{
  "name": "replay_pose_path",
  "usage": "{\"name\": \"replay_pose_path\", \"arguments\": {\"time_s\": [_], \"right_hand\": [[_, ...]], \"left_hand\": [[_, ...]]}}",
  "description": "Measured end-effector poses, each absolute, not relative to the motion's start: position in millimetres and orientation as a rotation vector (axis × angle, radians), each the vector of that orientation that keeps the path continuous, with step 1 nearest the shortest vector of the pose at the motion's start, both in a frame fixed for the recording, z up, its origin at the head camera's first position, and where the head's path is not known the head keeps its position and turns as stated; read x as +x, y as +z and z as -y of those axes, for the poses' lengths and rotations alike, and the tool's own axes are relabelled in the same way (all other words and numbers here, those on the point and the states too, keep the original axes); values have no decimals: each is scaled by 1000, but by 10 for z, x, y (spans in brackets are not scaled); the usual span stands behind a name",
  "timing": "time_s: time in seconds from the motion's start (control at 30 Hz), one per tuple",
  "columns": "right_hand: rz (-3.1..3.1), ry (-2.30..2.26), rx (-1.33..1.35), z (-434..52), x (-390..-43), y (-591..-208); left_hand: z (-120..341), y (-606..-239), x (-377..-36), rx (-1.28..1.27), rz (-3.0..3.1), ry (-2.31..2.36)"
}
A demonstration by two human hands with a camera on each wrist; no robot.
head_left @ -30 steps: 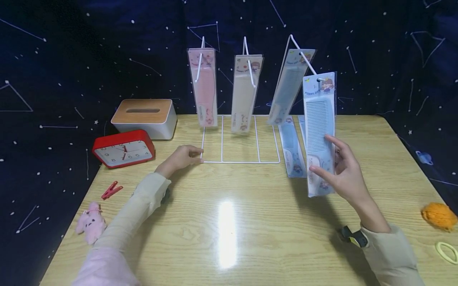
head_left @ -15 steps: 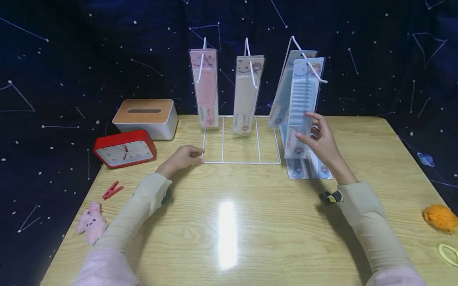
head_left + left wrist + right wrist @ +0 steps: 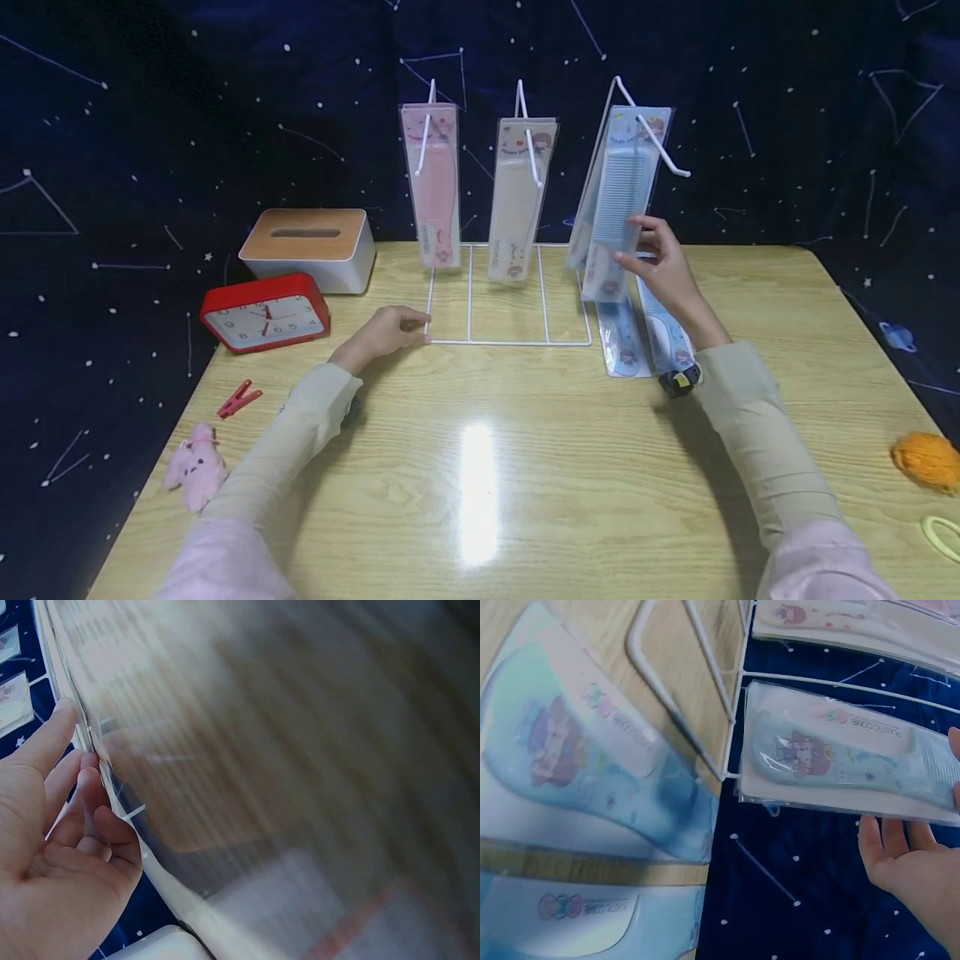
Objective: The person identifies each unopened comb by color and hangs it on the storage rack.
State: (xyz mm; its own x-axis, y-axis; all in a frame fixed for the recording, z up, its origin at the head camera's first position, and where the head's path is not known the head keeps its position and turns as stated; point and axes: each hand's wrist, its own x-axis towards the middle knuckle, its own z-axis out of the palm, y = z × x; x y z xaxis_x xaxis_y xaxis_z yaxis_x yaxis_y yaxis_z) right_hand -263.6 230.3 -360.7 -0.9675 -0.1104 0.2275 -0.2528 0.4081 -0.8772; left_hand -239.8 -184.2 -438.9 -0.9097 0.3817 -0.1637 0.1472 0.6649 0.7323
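At the left front corner of the white wire display rack [image 3: 510, 342], my left hand [image 3: 381, 336] pinches the base wire between thumb and fingers. My right hand [image 3: 667, 267] holds the lower right edge of a packaged blue comb [image 3: 621, 200], whose top hole is threaded on the rack's right hook. Behind it on that hook hangs another blue pack, mostly covered. A packaged pink comb [image 3: 437, 196] hangs on the left hook and a cream one [image 3: 513, 204] on the middle hook. In the right wrist view, fingertips meet the edge of the hanging blue comb [image 3: 817, 754].
Two more packaged blue combs [image 3: 624, 346] lie on the table beside the rack. A tissue box [image 3: 311, 250], red clock [image 3: 262, 312], red clothespin [image 3: 238, 400] and pink plush toy [image 3: 197, 471] are at left. Orange yarn [image 3: 926, 461] and a yellow ring [image 3: 941, 537] lie at right.
My right hand has brought the blue comb from the hook's tip back along the right hook, up and leftward, close to the other blue pack. The left hand stays at the rack's corner.
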Motion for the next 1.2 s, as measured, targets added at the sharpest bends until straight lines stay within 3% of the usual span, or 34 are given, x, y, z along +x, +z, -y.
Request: {"name": "replay_pose_path", "arguments": {"time_s": [0.53, 0.8, 1.2], "right_hand": [[2782, 1377, 147, -2798, -2575, -3958], [2956, 1245, 186, -3041, -2504, -4178], [3323, 803, 173, -3092, -2517, -4285]], "left_hand": [[1831, -4351, -2425, 429, -2582, 1109], [1841, -4360, -2413, 433, -2579, 1113], [1837, -4399, -2411, 414, -2571, 1104]]}}
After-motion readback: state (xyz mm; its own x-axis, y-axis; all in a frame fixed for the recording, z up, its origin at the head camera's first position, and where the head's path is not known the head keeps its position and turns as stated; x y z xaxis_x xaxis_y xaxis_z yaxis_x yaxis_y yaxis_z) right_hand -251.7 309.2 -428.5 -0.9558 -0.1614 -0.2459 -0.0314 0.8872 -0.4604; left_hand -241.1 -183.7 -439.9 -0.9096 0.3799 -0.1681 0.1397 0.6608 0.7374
